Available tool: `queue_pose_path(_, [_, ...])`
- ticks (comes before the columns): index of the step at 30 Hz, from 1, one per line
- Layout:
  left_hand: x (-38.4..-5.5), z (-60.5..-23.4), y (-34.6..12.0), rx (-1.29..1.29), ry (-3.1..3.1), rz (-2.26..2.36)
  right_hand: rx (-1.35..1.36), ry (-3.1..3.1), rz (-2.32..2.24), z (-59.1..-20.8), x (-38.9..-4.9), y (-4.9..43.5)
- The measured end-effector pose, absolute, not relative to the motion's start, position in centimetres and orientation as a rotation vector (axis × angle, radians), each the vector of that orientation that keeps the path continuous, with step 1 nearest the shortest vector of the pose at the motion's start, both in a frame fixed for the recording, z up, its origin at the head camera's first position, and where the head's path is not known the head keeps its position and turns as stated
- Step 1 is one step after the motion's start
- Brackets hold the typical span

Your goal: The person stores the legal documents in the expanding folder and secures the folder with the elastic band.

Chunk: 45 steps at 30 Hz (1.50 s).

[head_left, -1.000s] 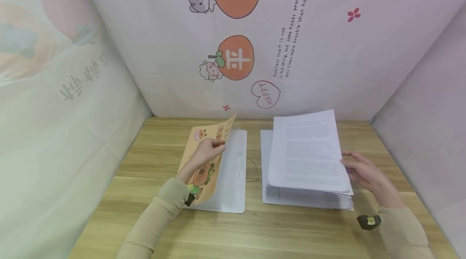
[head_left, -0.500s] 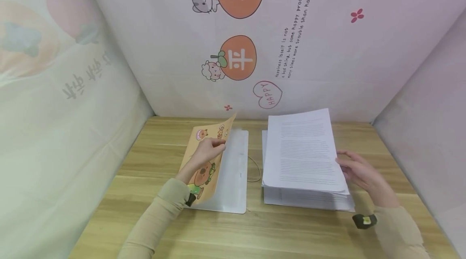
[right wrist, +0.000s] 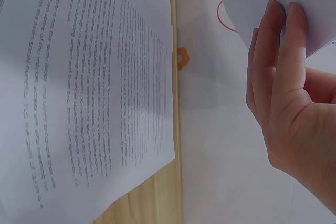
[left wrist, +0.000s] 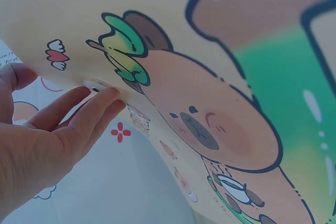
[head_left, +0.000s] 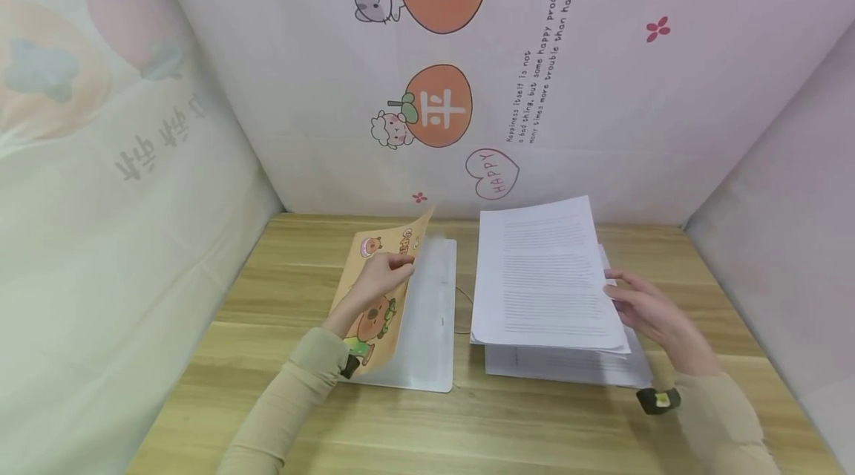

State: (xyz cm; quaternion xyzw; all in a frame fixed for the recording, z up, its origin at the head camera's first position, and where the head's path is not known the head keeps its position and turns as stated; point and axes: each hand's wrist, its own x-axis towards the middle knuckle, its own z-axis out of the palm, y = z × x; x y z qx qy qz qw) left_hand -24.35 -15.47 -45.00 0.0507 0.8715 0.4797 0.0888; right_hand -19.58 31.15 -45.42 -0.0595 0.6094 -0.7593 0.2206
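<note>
At the left, my left hand (head_left: 379,278) pinches the edge of the orange cartoon cover of a folder (head_left: 427,334), keeping that flap raised. The folder's pale inner side shows beneath it. In the left wrist view, fingers and thumb meet at the cover's edge. My right hand (head_left: 644,308) grips the right edge of several printed sheets (head_left: 544,274), thumb on top and fingers underneath, as the right wrist view shows. These sheets hang tilted above a lower stack of printed paper (head_left: 568,365) lying on the table, and overlap most of it.
A thin elastic cord (head_left: 465,312) loops out from the folder's right edge. The wooden table (head_left: 427,430) meets a printed white cloth wall (head_left: 574,163) at the back, with more cloth on both sides.
My right hand has moved left with the lifted sheets, uncovering more of the lower stack's right side. The left hand stays where it was, with the cover raised.
</note>
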Motion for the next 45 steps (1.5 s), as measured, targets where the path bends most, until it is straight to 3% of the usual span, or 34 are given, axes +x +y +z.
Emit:
queue_pose_path(11, [-24.4,-44.9,-15.6,0.156,2.592,1.419,-0.268,1.647,-2.086,-45.3,-19.9,29.3])
queue_pose_path(45, [-24.3,-44.9,-15.4,0.176,2.644,1.41,-0.205,1.784,-1.973,-44.9,-20.8,24.9])
